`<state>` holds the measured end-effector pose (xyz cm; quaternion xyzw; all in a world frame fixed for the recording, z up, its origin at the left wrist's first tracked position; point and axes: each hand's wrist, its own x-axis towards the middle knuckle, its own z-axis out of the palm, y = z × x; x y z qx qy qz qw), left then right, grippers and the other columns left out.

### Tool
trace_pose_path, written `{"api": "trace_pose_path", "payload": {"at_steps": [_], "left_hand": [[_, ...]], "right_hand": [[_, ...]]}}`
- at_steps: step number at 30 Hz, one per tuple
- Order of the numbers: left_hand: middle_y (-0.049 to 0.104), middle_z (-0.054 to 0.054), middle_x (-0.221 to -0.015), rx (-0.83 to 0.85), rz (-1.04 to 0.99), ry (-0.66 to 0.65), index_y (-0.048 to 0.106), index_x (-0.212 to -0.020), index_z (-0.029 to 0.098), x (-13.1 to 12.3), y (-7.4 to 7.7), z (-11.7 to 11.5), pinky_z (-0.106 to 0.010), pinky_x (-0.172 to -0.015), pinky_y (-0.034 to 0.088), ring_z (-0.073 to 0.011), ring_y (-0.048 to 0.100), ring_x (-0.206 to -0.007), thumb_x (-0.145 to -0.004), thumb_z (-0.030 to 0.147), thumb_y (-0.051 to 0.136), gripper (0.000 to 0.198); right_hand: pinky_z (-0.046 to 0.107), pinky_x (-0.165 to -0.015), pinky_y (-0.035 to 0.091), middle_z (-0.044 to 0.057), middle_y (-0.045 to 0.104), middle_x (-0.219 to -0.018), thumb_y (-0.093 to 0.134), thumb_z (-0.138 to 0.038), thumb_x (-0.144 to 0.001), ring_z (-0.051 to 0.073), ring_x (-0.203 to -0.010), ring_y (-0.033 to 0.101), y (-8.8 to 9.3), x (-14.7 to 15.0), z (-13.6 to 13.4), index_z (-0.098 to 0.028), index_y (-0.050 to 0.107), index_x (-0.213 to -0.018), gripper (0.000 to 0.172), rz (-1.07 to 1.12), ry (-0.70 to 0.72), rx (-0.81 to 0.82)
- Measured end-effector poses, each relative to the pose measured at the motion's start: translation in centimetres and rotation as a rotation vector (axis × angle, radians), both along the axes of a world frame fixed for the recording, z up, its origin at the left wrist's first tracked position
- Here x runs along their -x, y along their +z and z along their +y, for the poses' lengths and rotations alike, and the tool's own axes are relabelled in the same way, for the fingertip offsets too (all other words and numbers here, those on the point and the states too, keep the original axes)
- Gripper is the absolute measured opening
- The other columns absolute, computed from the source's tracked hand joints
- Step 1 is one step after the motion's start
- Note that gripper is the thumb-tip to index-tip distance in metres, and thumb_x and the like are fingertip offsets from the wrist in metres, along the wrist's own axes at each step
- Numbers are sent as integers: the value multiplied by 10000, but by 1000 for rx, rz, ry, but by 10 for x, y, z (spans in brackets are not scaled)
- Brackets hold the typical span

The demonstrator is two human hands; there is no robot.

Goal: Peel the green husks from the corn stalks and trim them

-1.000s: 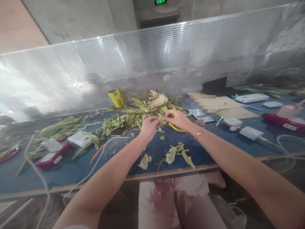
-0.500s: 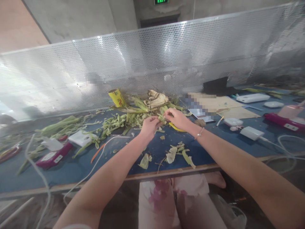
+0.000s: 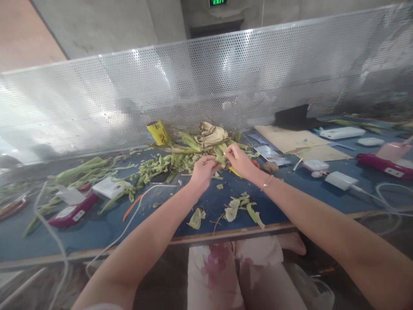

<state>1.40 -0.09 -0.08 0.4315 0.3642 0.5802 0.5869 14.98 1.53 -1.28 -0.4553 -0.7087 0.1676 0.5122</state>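
Observation:
My left hand (image 3: 203, 170) pinches a pale green corn husk piece (image 3: 220, 159) over the middle of the table. From the other side, my right hand (image 3: 238, 160) has its fingers closed on the same husk. Behind them lies a heap of green and dried husks (image 3: 211, 134). Left of my left hand is a pile of short knotted green husk strips (image 3: 158, 165). Under my right wrist, a yellow curved handle (image 3: 235, 172) shows in part. Loose husk scraps (image 3: 237, 207) lie near the table's front edge.
A perforated metal screen (image 3: 206, 77) stands along the back. A yellow can (image 3: 159, 132) tilts by the heap. Purple power strips (image 3: 73, 211), white cables (image 3: 142, 198) and a white adapter (image 3: 341, 180) lie to the sides. Brown paper (image 3: 284, 137) is at the back right.
My right hand has shifted slightly, its wrist a little lower and further left, and a red piece now shows beside it. My left hand stays nearly in place on the husk.

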Motion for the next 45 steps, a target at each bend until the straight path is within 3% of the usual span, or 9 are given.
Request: {"api": "trace_pose_path", "payload": {"at_steps": [8,22,34,41,45], "left_hand": [[569,36,-597,-12,-57,-56,501,-691,126,-9,-4,-5,-261,-794,485,-47,571,-601,-617,16,538,138],[592,41,-617,-62,6,-113,431,-808,180,-13,-3,-14,-235,-668,479,-85,605,-628,-608,61,560,266],[540,51,-567,-78,13,-89,486,-798,174,-9,2,-15,-223,-607,461,-68,535,-562,-574,94,567,251],[473,69,-500,-109,-7,-26,517,-753,159,4,8,-4,-187,-569,434,-43,466,-502,-557,97,561,210],[492,52,-521,-109,55,-31,537,-719,144,9,7,1,-234,-625,477,-57,493,-531,-559,98,548,167]], "right_hand": [[260,-556,318,-17,385,-650,317,-231,-869,129,-571,407,-1,9,-8,-216,292,-768,104,-94,-104,-241],[258,-513,292,-19,412,-638,318,-270,-879,135,-521,417,-2,8,-9,-220,327,-822,77,-39,-142,-196],[261,-525,288,-46,375,-585,330,-273,-874,128,-480,372,6,1,-12,-223,366,-817,84,-41,-122,-251],[264,-516,296,-56,349,-543,339,-291,-874,124,-456,376,11,-6,-12,-226,369,-810,97,-14,-148,-241],[259,-496,294,-66,339,-535,341,-297,-872,118,-426,382,11,-12,-7,-223,368,-837,86,57,-155,-204]]}}
